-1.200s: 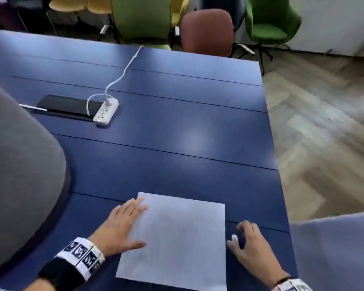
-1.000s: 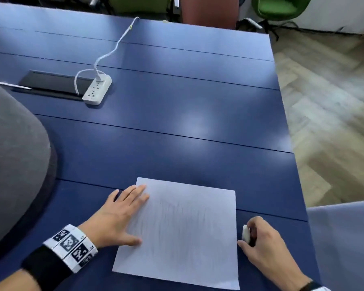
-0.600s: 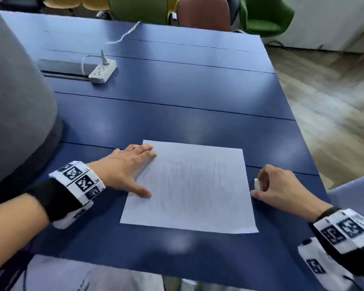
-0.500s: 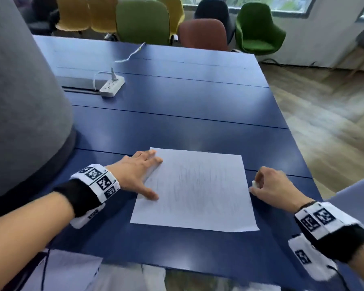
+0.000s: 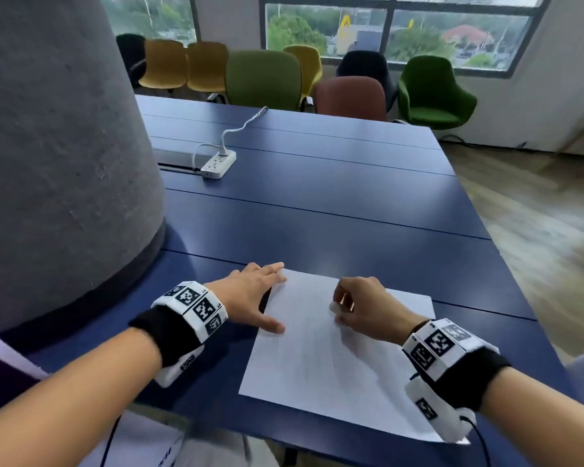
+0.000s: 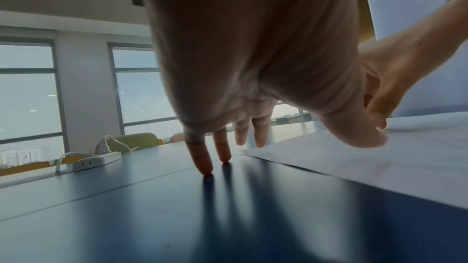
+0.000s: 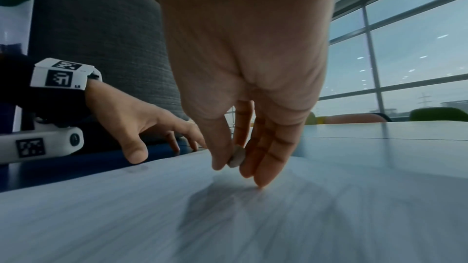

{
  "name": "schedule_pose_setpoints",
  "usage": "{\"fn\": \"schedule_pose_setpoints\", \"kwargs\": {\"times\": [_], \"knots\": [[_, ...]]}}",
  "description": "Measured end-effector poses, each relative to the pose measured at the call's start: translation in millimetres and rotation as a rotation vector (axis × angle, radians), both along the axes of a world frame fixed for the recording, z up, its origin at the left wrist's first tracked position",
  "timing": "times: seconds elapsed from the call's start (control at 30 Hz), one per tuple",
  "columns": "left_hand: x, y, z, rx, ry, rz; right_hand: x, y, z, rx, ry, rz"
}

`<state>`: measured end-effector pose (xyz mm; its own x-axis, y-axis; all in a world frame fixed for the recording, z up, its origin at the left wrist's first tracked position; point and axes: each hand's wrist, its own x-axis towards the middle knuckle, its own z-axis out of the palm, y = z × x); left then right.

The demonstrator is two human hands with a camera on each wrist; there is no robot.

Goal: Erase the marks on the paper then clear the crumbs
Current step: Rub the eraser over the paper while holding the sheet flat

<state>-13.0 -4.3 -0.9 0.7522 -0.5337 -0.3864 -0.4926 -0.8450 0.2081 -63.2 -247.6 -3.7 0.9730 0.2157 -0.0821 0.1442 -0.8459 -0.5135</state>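
Paper (image 5: 331, 358): white sheet lying flat on the blue desk (image 5: 351, 217), near its front edge; faint pencil strokes, too blurred to read.
Eraser (image 7: 236, 158): small, white, pinched between thumb and fingers of the right hand (image 5: 368, 310), over the sheet's upper middle.
Left hand (image 5: 250, 294): fingers straight, flat; thumb on the sheet's left edge, outer fingertips on the desk.
Wristbands (image 5: 196, 310): black-and-white square codes; lettering perhaps "L".
Power strip (image 5: 218, 161): white, far back.
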Motion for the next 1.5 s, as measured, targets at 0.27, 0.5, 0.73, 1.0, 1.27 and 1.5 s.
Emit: {"fn": "schedule_pose_setpoints", "kwargs": {"times": [0.27,0.5,0.73,1.0,1.27,1.5], "knots": [[7,5,-10,0.024,-0.053,-0.058,55,17,-15,0.087,0.02,0.118],[8,6,-15,0.035,-0.069,-0.057,71,27,-16,0.077,0.015,0.174],[16,9,-11,0.055,-0.02,-0.088,74,32,-13,0.057,0.011,0.157],[14,14,-18,-0.024,-0.028,-0.027,80,51,-14,0.057,-0.041,0.148],[14,14,-16,0.035,0.027,-0.05,74,54,-6,0.074,0.018,0.185],[11,11,-10,0.049,0.043,-0.025,65,55,-9,0.103,0.003,0.155]]}}
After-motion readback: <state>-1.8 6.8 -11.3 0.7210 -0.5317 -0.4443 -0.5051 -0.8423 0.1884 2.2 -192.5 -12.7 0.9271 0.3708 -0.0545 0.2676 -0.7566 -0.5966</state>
